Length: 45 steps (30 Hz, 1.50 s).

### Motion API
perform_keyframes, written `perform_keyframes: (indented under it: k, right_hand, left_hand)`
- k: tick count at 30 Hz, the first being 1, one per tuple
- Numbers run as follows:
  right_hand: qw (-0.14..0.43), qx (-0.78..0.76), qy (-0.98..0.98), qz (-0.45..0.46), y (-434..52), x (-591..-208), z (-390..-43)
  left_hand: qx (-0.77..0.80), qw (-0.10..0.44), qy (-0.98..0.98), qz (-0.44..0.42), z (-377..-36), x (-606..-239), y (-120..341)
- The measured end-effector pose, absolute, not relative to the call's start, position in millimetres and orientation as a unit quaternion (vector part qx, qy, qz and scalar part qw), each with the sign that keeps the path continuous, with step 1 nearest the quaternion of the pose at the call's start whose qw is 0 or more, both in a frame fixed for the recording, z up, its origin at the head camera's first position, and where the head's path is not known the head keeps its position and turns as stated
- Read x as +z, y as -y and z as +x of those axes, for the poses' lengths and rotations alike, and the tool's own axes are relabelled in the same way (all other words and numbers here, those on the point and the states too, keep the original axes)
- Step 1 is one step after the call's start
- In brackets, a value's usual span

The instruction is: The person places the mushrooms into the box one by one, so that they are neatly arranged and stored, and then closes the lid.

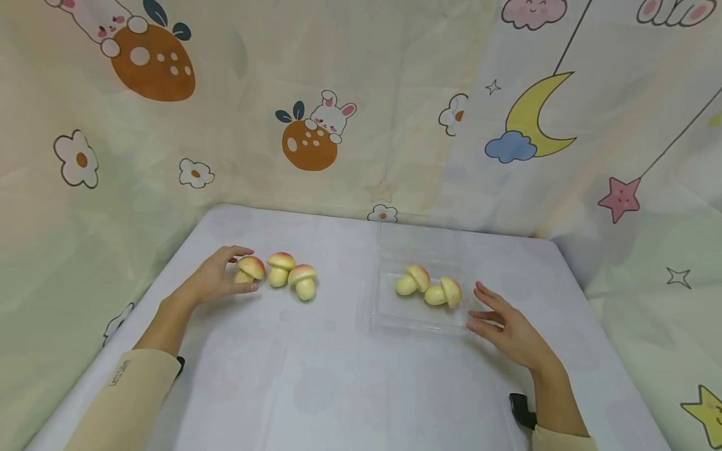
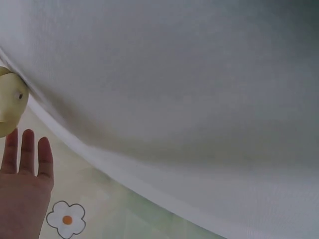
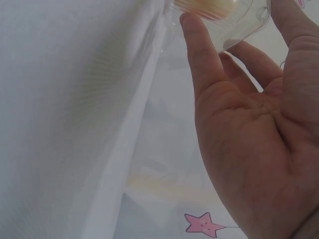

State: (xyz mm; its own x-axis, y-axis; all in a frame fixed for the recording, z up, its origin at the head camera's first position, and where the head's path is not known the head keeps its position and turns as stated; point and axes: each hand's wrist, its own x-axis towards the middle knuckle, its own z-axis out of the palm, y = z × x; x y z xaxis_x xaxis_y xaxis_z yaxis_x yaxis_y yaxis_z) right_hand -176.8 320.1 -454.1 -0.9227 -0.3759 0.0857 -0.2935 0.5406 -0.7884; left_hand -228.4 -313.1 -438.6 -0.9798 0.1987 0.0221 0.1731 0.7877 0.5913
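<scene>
The leftmost toy mushroom point(image 1: 251, 268) stands on the left part of the table point(image 1: 338, 388), between the thumb and fingers of the left hand point(image 1: 216, 275). That hand is spread around it rather than clenched; whether the fingertips press on it firmly, I cannot tell. The second mushroom point(image 1: 280, 270) stands just beside it, and the third mushroom point(image 1: 303, 282) appears to touch the second. A sideways nudge from the thumb or fingertips could tip the leftmost one or knock it into its neighbour, and its smooth-looking rounded cap could slip from a loose pinch.

Well apart to the right sits a clear plastic box point(image 1: 389, 321), its lid point(image 1: 420, 238) folded back on the far side. Inside, two mushrooms point(image 1: 413, 279) lie tipped over, close together. The right hand point(image 1: 510, 329) is at the box's right side, fingers loosely bent and apart, a fingertip seemingly against the plastic. A push there could slide the light-looking box or roll its contents. Behind hangs a printed cloth point(image 1: 395, 125).
</scene>
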Motion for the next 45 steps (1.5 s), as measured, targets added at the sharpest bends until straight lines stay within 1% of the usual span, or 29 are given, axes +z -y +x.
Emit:
perform_keyframes:
  k: [11,22,32,40,45]
  right_hand:
    - [0.048,-0.442,-0.875,-0.192,-320,-454,-179]
    - [0.049,-0.445,-0.872,-0.196,-319,-456,-181]
    - [0.046,-0.439,-0.876,-0.197,-320,-451,-181]
    - [0.045,-0.436,-0.878,-0.194,-319,-452,-180]
    - [0.049,-0.435,-0.880,-0.186,-318,-453,-178]
  left_hand:
    - [0.305,0.009,-0.946,0.111,-231,-444,314]
    - [0.305,0.017,-0.947,0.101,-231,-443,317]
    - [0.314,-0.013,-0.944,0.101,-236,-432,318]
    - [0.331,-0.053,-0.936,0.107,-240,-421,315]
    - [0.349,-0.089,-0.927,0.110,-239,-417,307]
